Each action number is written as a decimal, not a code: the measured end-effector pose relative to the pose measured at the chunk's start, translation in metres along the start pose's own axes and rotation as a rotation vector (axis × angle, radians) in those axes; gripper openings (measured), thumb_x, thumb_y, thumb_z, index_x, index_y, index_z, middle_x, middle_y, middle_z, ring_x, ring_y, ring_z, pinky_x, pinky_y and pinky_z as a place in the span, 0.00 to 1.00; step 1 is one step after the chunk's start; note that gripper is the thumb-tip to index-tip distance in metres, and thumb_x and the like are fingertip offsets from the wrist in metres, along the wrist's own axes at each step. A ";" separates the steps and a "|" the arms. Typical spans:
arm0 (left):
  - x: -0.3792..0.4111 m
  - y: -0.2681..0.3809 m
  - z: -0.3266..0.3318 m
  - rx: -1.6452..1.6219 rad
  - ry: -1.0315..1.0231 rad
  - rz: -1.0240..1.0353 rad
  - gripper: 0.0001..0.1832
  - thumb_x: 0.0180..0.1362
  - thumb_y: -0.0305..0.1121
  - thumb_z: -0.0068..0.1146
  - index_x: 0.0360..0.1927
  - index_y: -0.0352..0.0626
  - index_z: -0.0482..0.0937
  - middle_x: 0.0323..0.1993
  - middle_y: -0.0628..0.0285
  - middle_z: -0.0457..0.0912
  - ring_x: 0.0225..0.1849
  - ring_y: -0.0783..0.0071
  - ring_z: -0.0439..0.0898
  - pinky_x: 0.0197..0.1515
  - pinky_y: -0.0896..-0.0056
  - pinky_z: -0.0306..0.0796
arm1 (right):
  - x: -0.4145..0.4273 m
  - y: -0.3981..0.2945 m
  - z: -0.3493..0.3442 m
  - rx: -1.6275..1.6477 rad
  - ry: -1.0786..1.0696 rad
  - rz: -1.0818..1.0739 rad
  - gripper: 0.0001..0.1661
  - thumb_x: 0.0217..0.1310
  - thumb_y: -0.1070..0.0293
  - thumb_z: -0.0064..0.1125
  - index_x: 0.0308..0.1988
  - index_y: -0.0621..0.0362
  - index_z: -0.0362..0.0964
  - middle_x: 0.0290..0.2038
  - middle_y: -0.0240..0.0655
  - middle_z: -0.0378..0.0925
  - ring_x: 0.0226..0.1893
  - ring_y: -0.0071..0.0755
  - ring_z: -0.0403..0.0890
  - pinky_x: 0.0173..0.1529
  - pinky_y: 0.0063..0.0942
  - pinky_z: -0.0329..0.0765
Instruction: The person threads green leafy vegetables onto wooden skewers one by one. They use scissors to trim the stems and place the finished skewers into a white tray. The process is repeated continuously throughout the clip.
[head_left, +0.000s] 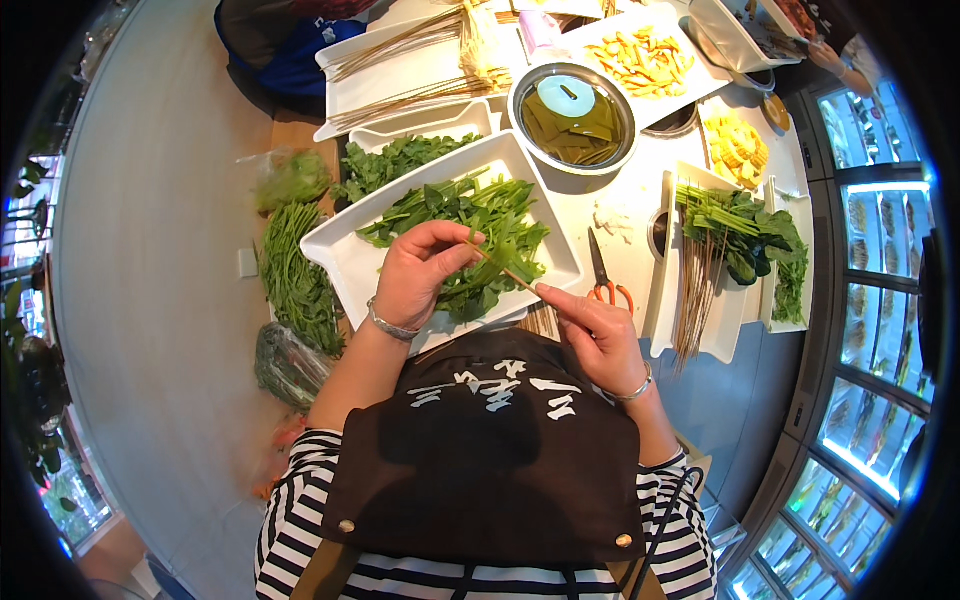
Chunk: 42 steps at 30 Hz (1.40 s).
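Observation:
Between thumb and forefinger, my left hand (424, 274) pinches a green leaf stalk (475, 234) at the far end of a thin wooden skewer (517, 280). My right hand (600, 334) holds the skewer's near end, its forefinger stretched along it. Both hands are over the near side of a tilted white tray (341, 251), which holds loose leafy greens (517, 206). Some leaves lie hidden under my left hand. More bare skewers (541, 321) show between the tray and my apron. Orange-handled scissors (598, 262) lie right of the tray, blades pointing away from me.
Right stands a white tray (660, 315) of skewered greens (739, 225). Beyond are a lidded metal pot (626, 154) with dark green sheets, corn pieces (739, 150) and yellow strips (645, 64). Bundled greens (296, 262) lie left. Another person's hand (825, 58) shows far right.

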<state>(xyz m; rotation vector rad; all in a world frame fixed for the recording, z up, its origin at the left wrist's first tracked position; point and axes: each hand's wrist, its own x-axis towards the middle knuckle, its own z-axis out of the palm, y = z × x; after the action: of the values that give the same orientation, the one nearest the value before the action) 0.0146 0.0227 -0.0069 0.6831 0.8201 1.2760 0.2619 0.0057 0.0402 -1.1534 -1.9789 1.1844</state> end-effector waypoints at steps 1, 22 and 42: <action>-0.001 0.000 0.000 -0.045 0.006 -0.009 0.08 0.58 0.23 0.57 0.42 0.37 0.78 0.40 0.58 0.82 0.36 0.74 0.80 0.43 0.73 0.74 | 0.000 -0.001 0.000 0.001 0.002 -0.001 0.27 0.55 0.83 0.51 0.54 0.53 0.74 0.27 0.40 0.77 0.24 0.36 0.77 0.32 0.27 0.73; -0.007 0.003 0.003 -0.230 -0.033 -0.035 0.08 0.61 0.29 0.56 0.41 0.36 0.78 0.37 0.58 0.79 0.37 0.73 0.76 0.44 0.72 0.70 | -0.004 -0.005 -0.006 -0.002 -0.011 -0.011 0.27 0.53 0.85 0.51 0.53 0.54 0.75 0.26 0.40 0.76 0.24 0.36 0.76 0.33 0.26 0.73; 0.001 -0.015 -0.017 0.255 0.019 -0.167 0.08 0.63 0.26 0.50 0.43 0.33 0.76 0.37 0.56 0.82 0.37 0.73 0.81 0.44 0.72 0.75 | -0.006 0.076 0.023 0.141 0.132 0.115 0.19 0.62 0.76 0.52 0.53 0.61 0.71 0.38 0.39 0.77 0.35 0.27 0.78 0.42 0.25 0.74</action>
<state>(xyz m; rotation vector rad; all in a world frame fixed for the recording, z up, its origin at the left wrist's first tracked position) 0.0087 0.0212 -0.0282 0.7889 1.0449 1.0385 0.2760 0.0089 -0.0377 -1.2520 -1.7231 1.2507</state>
